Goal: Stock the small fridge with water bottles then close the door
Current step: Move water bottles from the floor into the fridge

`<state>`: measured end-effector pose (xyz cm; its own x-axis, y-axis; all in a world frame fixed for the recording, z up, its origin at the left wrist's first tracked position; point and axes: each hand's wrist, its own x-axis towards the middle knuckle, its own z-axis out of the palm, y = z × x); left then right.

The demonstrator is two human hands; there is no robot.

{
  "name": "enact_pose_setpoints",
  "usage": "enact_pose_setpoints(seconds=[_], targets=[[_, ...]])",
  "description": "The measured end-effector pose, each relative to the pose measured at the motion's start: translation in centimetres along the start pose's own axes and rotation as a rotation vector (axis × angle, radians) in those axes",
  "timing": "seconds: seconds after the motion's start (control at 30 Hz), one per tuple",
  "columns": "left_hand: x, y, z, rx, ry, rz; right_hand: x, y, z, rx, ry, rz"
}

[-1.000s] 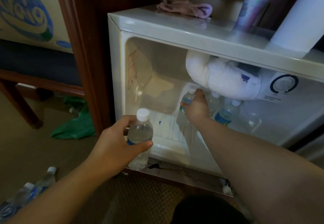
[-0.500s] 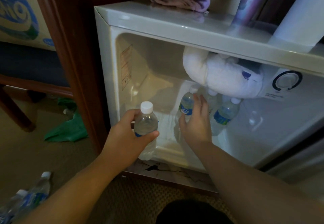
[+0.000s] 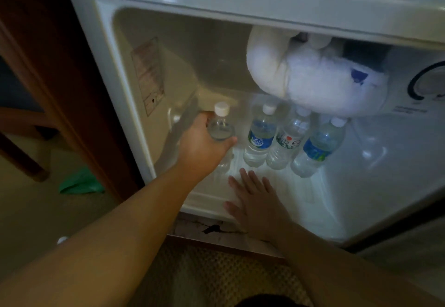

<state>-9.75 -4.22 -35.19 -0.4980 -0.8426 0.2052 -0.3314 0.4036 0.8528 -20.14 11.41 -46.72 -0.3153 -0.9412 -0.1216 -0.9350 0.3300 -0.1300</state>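
Clear white-capped bottle (image 3: pixel 221 126), left hand (image 3: pixel 204 146) gripping

The fridge floor (image 3: pixel 277 187) is white and ribbed, and three water bottles (image 3: pixel 261 136) stand on it in a row at the back, close together, each with a white cap. A fourth bottle (image 3: pixel 221 128) stands upright at the left end of the row. A flat hand (image 3: pixel 255 201) rests on the floor's front edge.
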Motion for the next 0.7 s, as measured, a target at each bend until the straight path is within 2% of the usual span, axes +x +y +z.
enact_pose_setpoints(seconds=[0.37,0.7], targets=[[3.5,0.4,4.9,-0.061,0.011,-0.045,0.4,0.4,1.4,-0.031,0.096,0.006],[3.8,0.1,5.7,-0.049,-0.029,-0.059,0.4,0.4,1.4,-0.013,0.072,0.017]])
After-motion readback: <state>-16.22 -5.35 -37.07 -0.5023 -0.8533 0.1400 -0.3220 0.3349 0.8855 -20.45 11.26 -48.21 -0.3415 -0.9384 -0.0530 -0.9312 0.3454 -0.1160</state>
